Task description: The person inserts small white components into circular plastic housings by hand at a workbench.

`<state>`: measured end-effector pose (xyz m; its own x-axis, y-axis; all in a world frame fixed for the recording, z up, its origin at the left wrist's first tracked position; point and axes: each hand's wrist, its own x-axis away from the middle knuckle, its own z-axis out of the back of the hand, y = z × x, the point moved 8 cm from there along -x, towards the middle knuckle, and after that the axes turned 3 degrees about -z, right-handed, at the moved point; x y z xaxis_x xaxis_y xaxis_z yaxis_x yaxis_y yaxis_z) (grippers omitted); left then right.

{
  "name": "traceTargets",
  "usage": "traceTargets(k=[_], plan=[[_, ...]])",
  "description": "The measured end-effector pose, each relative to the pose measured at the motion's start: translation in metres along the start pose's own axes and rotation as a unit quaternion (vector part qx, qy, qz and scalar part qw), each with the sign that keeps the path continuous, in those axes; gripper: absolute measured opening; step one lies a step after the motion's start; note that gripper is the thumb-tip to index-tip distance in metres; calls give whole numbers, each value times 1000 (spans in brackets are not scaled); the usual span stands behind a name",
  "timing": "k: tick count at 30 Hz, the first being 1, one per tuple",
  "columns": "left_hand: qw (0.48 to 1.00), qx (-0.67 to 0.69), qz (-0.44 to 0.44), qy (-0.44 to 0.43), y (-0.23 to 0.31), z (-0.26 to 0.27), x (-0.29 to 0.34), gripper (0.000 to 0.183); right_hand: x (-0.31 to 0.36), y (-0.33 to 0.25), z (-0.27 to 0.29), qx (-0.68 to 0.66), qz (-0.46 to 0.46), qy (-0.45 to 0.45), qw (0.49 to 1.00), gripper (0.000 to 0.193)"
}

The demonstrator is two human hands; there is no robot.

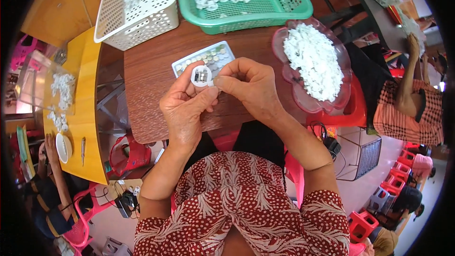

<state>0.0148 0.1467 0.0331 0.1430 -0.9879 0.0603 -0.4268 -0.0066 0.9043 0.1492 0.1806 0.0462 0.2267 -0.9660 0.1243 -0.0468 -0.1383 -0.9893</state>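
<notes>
Round white casing [200,77], metal parts [203,74] inside: clamped in the left hand [185,110], above the tabletop [148,90]. Right hand [253,85]: thumb and forefinger together at the casing's rim. Tabletop's left edge: well apart from both hands.

Left hand [186,109] curls in a grip; just beside it, right hand [253,84] pinches, seemingly between thumb [228,84] and forefinger [235,65].

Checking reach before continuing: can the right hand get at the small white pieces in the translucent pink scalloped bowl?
Likely yes: the pieces lie uncovered in the bowl, right of the right hand, nothing visibly between, though its fingertips are at the round white plastic part in the left hand.
</notes>
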Motion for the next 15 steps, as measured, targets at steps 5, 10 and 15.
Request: traceTargets(k=[5,10,15], plan=[[997,20,56,38,-4,20,-1,46,7,-11,-8,160,193,8,968,11],[992,37,116,26,-8,17,8,44,30,-32,-29,331,416,-29,846,22],[989,40,140,18,-15,21,11,42,34,-29,-29,355,416,-48,836,23]])
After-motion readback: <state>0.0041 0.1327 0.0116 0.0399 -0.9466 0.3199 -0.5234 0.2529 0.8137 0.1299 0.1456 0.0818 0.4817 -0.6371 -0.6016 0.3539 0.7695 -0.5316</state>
